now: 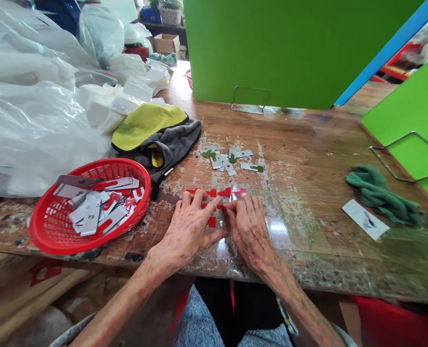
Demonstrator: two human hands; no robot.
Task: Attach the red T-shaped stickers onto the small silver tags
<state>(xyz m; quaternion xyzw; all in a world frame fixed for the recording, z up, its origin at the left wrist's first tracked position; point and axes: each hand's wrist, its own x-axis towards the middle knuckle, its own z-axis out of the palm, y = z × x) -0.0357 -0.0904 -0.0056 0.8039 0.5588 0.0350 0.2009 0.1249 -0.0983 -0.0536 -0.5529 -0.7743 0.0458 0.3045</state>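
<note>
My left hand [191,226] lies on the table with its fingers spread, over several flat red pieces [223,192] by what looks like clear plastic. Just to its right, my right hand [249,230] is curled, thumb and fingers pressed together at the end of a red strip [221,207]. What those fingertips grip is hidden. Another red piece [211,221] shows under the left hand, between thumb and forefinger. Beyond both hands lies a loose group of small metal plates with green tabs [230,167].
A red plastic basket [51,234] of metal plates with red parts stands left. Behind it are a yellow-and-grey cloth [152,127] and white plastic bags [29,125]. A green board [272,53] rises at the back. On the right lie a green cloth [383,195] and a printed card [365,219].
</note>
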